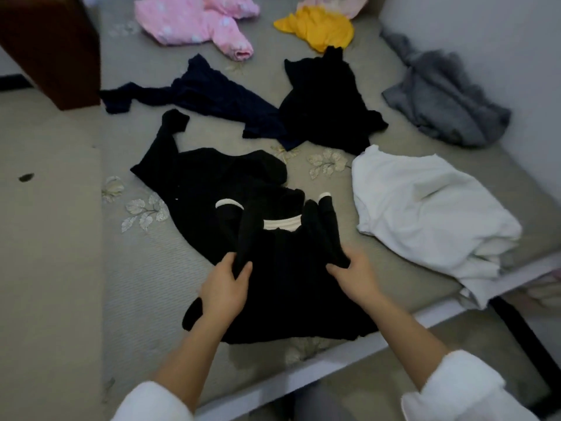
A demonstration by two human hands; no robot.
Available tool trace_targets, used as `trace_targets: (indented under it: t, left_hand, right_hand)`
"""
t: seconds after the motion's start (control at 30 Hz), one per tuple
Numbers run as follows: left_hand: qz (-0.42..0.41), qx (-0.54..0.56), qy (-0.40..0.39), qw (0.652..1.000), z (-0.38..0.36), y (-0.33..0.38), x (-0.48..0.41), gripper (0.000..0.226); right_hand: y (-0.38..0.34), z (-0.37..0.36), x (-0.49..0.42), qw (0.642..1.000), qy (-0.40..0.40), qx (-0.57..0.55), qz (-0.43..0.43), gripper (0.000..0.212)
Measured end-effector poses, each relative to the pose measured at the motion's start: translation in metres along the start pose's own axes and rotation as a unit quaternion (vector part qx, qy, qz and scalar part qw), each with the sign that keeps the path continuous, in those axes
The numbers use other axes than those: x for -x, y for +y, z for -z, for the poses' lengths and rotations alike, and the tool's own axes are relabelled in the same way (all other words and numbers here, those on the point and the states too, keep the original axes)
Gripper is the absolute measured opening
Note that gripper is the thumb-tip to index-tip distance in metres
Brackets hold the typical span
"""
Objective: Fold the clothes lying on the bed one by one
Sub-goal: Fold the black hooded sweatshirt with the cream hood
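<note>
My left hand and right hand each pinch a turned-in sleeve of the black knit top with white trim at the near edge of the bed, so I judge this fold underway, with the pink spotted fleece top, crumpled navy garment and fluffy grey garment beyond unfolded.

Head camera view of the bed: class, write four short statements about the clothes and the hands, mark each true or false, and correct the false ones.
1. The left-hand grip and the right-hand grip both hold the black knitted top with white collar and cuffs. True.
2. The crumpled white cotton garment lies left of that top. False: it lies to its right, near the bed's edge.
3. The yellow fabric garment lies farther from the person than the white one. True.
4. The fluffy grey garment is neatly folded. False: it lies crumpled beside the wall.
</note>
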State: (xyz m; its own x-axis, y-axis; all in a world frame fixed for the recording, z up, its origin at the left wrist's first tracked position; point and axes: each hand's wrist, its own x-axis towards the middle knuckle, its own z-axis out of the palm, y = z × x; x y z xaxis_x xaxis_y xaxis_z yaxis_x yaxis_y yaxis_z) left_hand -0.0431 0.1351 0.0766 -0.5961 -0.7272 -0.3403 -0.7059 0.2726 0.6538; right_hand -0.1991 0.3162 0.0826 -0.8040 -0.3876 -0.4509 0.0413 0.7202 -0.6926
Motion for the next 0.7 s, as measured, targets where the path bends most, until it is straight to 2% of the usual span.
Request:
trace_targets:
  t: [0.13,0.37,0.57,0.7]
  left_hand:
    - [-0.065,-0.050,-0.053,0.995,-0.023,0.031,0.025,0.015]
    - [-0.178,-0.076,-0.111,0.975,-0.079,0.141,0.047,0.009]
    - [-0.224,-0.102,-0.170,0.954,-0.172,0.234,0.057,0.009]
    - [-0.247,-0.107,-0.177,0.947,-0.235,0.304,0.071,0.013]
  right_hand:
    - [0.021,0.038,0.041,0.999,0.035,0.013,0.012,0.045]
    - [0.067,0.140,0.064,0.989,0.144,0.033,0.002,0.044]
    - [0.137,0.239,0.067,0.979,0.200,-0.012,-0.032,0.043]
    - [0.197,0.318,0.068,0.970,0.228,-0.041,-0.073,0.040]
